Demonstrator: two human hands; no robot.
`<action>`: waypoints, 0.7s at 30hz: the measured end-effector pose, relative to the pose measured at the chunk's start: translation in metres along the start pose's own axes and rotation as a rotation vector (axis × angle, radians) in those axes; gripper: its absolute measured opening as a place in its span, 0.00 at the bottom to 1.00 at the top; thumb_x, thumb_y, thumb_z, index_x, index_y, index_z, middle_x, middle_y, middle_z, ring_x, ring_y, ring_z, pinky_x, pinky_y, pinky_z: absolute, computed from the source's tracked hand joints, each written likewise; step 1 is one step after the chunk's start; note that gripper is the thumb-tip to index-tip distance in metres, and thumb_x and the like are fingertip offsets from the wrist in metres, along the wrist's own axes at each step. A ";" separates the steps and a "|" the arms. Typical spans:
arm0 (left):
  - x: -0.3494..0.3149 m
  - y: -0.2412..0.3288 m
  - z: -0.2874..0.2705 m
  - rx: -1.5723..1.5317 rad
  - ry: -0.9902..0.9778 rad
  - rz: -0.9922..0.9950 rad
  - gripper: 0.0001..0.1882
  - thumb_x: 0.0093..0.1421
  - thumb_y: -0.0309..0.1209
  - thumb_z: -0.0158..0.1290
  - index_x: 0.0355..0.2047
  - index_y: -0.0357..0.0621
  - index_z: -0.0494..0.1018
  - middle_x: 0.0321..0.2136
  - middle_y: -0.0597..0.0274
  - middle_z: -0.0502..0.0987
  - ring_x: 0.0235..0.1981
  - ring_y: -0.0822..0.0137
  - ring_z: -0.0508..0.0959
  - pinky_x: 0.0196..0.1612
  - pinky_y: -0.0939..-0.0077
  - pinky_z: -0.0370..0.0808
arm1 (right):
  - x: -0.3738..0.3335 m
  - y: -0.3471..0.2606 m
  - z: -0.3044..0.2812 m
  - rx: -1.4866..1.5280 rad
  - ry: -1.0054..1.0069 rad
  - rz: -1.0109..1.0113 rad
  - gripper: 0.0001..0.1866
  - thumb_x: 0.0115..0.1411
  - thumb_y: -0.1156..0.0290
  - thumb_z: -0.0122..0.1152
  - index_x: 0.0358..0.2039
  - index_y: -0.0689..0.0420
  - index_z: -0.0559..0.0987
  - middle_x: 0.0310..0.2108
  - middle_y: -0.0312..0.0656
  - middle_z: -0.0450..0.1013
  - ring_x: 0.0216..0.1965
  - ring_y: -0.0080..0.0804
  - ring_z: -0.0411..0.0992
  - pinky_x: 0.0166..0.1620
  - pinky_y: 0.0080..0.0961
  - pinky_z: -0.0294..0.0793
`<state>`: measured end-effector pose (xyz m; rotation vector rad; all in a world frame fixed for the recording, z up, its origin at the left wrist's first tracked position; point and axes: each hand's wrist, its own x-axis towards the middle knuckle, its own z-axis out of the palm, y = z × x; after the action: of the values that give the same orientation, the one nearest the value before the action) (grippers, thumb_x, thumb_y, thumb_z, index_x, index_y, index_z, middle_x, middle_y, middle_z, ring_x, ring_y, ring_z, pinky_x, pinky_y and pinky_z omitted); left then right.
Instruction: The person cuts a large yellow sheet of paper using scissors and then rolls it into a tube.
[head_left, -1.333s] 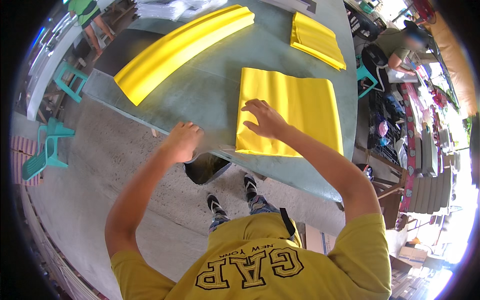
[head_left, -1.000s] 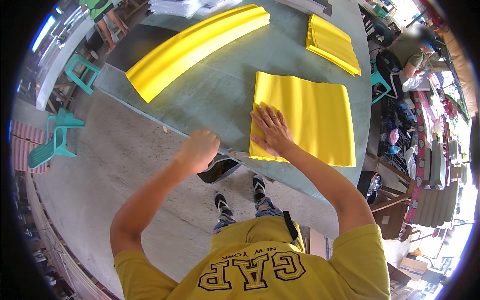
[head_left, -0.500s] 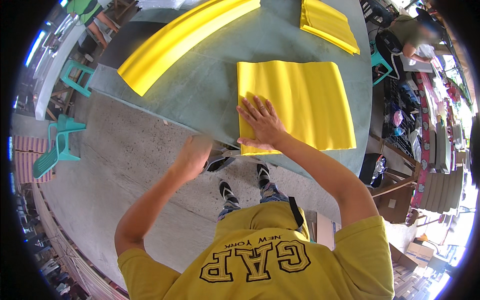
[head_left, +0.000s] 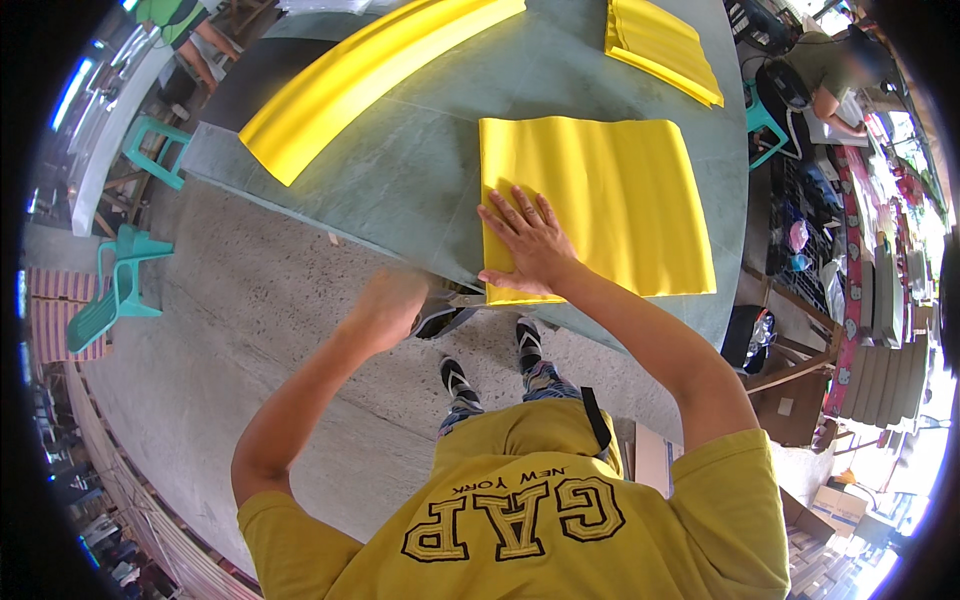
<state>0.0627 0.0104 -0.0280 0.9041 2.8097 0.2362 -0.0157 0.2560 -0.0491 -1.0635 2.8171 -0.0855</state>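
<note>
Right hand (head_left: 530,245): fingers spread flat, pressed on the near left corner of the folded yellow cloth (head_left: 610,200); nothing gripped.
Left hand (head_left: 385,305): blurred at the table edge, left of the cloth; its grip cannot be told.
Cloth: laid flat on the grey-green table (head_left: 420,170).
Beyond the cloth: a long yellow roll (head_left: 370,70) and a yellow stack (head_left: 665,45).
Left of the table: concrete floor (head_left: 220,330), teal chairs (head_left: 120,290).

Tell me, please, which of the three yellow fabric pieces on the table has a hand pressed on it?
The folded yellow sheet nearest the person: the right hand lies flat on its near-left corner. The long yellow roll and the far folded stack lie untouched.
</note>
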 end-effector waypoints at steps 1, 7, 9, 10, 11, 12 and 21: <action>0.000 0.000 0.001 0.003 0.010 0.006 0.08 0.44 0.21 0.51 0.27 0.39 0.67 0.28 0.56 0.70 0.33 0.58 0.72 0.38 0.66 0.65 | 0.000 0.000 0.000 -0.002 0.002 0.001 0.48 0.48 0.30 0.38 0.63 0.44 0.43 0.65 0.39 0.38 0.65 0.43 0.33 0.64 0.42 0.32; -0.001 -0.003 0.002 -0.105 0.076 0.038 0.08 0.44 0.20 0.49 0.27 0.39 0.66 0.28 0.54 0.71 0.32 0.55 0.72 0.38 0.64 0.65 | -0.001 0.001 0.001 0.006 0.010 -0.003 0.48 0.48 0.30 0.38 0.63 0.44 0.43 0.65 0.39 0.38 0.65 0.43 0.33 0.64 0.43 0.32; -0.001 -0.004 0.001 -0.124 0.042 0.031 0.07 0.44 0.19 0.49 0.27 0.39 0.66 0.27 0.54 0.71 0.32 0.55 0.72 0.38 0.64 0.66 | -0.001 0.001 0.001 0.009 0.015 -0.008 0.48 0.48 0.30 0.38 0.63 0.44 0.43 0.65 0.39 0.38 0.65 0.43 0.33 0.64 0.43 0.32; -0.002 -0.005 0.003 -0.124 0.029 0.028 0.07 0.44 0.19 0.49 0.26 0.39 0.66 0.26 0.54 0.71 0.32 0.55 0.73 0.37 0.64 0.66 | -0.001 0.001 0.001 0.010 0.019 -0.012 0.48 0.48 0.30 0.38 0.63 0.44 0.43 0.65 0.39 0.38 0.65 0.43 0.33 0.64 0.43 0.32; -0.001 -0.005 0.003 -0.124 0.013 0.027 0.07 0.44 0.19 0.49 0.25 0.39 0.66 0.26 0.54 0.71 0.31 0.55 0.73 0.36 0.64 0.67 | -0.002 0.001 0.002 0.013 0.023 -0.012 0.48 0.48 0.30 0.38 0.63 0.44 0.43 0.65 0.39 0.38 0.65 0.43 0.34 0.64 0.43 0.32; -0.001 -0.005 0.003 -0.127 0.009 0.006 0.06 0.44 0.19 0.49 0.25 0.38 0.66 0.25 0.54 0.72 0.31 0.55 0.73 0.36 0.64 0.67 | -0.002 0.001 0.003 0.008 0.025 -0.010 0.48 0.48 0.30 0.38 0.63 0.44 0.43 0.65 0.39 0.38 0.65 0.43 0.34 0.64 0.43 0.32; 0.010 0.009 0.006 -0.100 -0.029 0.007 0.04 0.44 0.22 0.50 0.23 0.37 0.68 0.24 0.52 0.72 0.28 0.52 0.73 0.33 0.61 0.69 | -0.003 0.001 0.003 0.000 0.031 -0.012 0.47 0.49 0.31 0.38 0.63 0.46 0.44 0.65 0.40 0.39 0.65 0.43 0.34 0.64 0.43 0.33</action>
<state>0.0608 0.0243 -0.0328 0.8879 2.7410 0.3582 -0.0137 0.2584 -0.0519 -1.0885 2.8389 -0.1035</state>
